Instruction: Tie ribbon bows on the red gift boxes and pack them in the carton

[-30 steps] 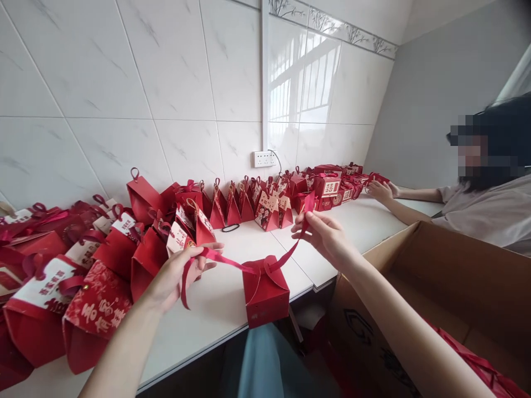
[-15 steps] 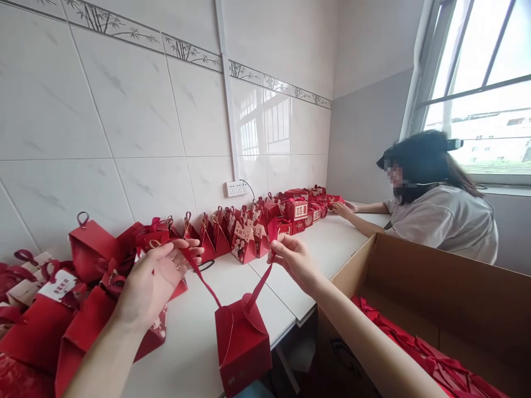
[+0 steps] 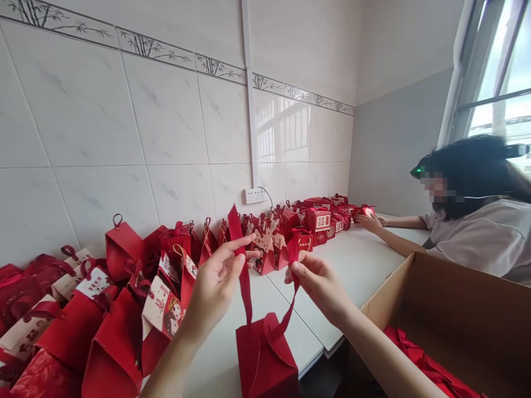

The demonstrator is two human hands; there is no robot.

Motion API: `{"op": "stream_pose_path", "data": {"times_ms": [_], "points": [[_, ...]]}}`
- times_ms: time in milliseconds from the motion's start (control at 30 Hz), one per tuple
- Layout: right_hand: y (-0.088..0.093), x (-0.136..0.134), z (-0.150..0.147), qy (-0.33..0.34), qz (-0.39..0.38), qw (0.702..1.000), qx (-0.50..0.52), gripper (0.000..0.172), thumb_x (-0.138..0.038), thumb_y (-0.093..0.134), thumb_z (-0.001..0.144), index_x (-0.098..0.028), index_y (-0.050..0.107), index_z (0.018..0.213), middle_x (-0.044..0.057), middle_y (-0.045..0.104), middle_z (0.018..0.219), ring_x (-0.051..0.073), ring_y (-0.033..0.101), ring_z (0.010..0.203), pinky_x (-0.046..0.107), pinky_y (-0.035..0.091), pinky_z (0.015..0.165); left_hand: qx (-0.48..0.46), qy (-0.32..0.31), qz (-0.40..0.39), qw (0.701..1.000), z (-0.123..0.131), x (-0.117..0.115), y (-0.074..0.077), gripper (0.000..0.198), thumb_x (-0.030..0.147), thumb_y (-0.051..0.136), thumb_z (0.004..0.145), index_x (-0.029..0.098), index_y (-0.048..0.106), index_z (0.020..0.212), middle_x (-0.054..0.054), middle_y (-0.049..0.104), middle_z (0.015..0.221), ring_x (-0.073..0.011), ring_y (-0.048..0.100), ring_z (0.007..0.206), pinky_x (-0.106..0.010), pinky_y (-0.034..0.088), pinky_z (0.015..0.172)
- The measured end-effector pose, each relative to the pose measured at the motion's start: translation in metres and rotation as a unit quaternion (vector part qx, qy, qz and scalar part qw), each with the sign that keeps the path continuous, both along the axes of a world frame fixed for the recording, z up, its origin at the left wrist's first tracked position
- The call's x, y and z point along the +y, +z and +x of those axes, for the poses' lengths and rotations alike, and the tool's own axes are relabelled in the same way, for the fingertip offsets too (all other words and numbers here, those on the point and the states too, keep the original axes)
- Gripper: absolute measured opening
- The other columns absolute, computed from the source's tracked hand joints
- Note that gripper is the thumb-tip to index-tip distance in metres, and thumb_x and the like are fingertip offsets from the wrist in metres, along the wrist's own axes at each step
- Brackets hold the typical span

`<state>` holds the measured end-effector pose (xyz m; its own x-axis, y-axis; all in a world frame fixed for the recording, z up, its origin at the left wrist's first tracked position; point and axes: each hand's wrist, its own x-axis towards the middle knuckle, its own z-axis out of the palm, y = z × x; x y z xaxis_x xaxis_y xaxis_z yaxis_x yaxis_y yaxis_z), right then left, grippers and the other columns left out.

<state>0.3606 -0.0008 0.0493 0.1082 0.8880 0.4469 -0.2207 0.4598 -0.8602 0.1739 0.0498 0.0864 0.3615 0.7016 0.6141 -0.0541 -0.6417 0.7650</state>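
A small red gift box [image 3: 267,354] with curved overlapping top flaps stands close in front of me, at the table's front edge. Two tails of a red ribbon [image 3: 245,293] rise from its top. My left hand [image 3: 215,276] has the left tail between thumb and forefinger, its free end sticking up above them, the other fingers loosely spread. The right tail is pinched in my right hand [image 3: 319,282], with a short end standing above the fingertips. Both tails look fairly straight, and no knot shows between them.
Several finished-looking red boxes with ribbon loops [image 3: 114,298] crowd the left. More boxes [image 3: 321,221] line the white table [image 3: 352,246] along the tiled wall. At right stands an open cardboard carton [image 3: 464,298] holding red pieces [image 3: 418,354]. A co-worker [image 3: 477,215] handles a red box beyond it.
My view has swung left. My left hand has come nearer the right hand and now pinches the left ribbon tail, which earlier lay across its open fingers. The right hand keeps its pinch.
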Motion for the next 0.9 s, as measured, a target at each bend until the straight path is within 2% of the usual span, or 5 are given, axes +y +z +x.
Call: {"op": "stream_pose_path", "data": {"times_ms": [133, 267, 467, 700, 900], "points": [[0.011, -0.003, 0.000, -0.012, 0.014, 1.000, -0.023, 0.029, -0.043, 0.071, 0.075, -0.017, 0.061, 0.069, 0.000, 0.061, 0.066, 0.011, 0.052, 0.063, 0.025, 0.042, 0.064, 0.015, -0.016, 0.021, 1.000, 0.006, 0.003, -0.004, 0.029, 0.035, 0.049, 0.090, 0.024, 0.059, 0.115, -0.006, 0.060, 0.126, -0.0167, 0.066, 0.096, -0.030, 0.055, 0.085], [0.021, -0.001, -0.002, -0.008, 0.029, 0.999, -0.039, 0.025, -0.040, 0.071, 0.076, -0.017, 0.062, 0.071, 0.001, 0.060, 0.068, 0.011, 0.052, 0.066, 0.026, 0.043, 0.067, 0.029, -0.026, 0.031, 0.999, 0.007, 0.008, -0.004, 0.025, 0.034, 0.051, 0.089, 0.023, 0.062, 0.109, -0.005, 0.067, 0.112, -0.0152, 0.065, 0.095, -0.027, 0.054, 0.085], [0.024, 0.009, -0.004, -0.027, 0.020, 0.998, -0.049, 0.030, -0.044, 0.073, 0.072, -0.017, 0.060, 0.069, -0.001, 0.057, 0.067, 0.011, 0.049, 0.065, 0.025, 0.040, 0.065, 0.050, -0.031, 0.034, 0.998, 0.003, 0.019, -0.006, 0.022, 0.034, 0.050, 0.090, 0.026, 0.062, 0.107, -0.001, 0.069, 0.095, -0.0129, 0.065, 0.093, -0.022, 0.053, 0.084], [0.018, 0.019, -0.012, -0.038, -0.012, 0.996, -0.081, 0.038, -0.051, 0.072, 0.070, -0.017, 0.057, 0.067, -0.001, 0.056, 0.063, 0.011, 0.047, 0.062, 0.026, 0.035, 0.061, 0.078, -0.057, 0.025, 0.995, 0.001, 0.026, -0.013, 0.026, 0.037, 0.048, 0.091, 0.027, 0.061, 0.111, -0.001, 0.068, 0.101, -0.0146, 0.063, 0.099, -0.024, 0.052, 0.087], [0.016, 0.025, -0.019, -0.024, 0.001, 0.997, -0.070, 0.034, -0.049, 0.071, 0.073, -0.018, 0.058, 0.068, -0.001, 0.056, 0.065, 0.012, 0.048, 0.064, 0.027, 0.036, 0.064, 0.074, -0.037, 0.044, 0.996, 0.002, 0.022, -0.013, 0.027, 0.033, 0.050, 0.089, 0.026, 0.062, 0.112, -0.004, 0.068, 0.106, -0.0176, 0.065, 0.095, -0.029, 0.054, 0.085]]}}
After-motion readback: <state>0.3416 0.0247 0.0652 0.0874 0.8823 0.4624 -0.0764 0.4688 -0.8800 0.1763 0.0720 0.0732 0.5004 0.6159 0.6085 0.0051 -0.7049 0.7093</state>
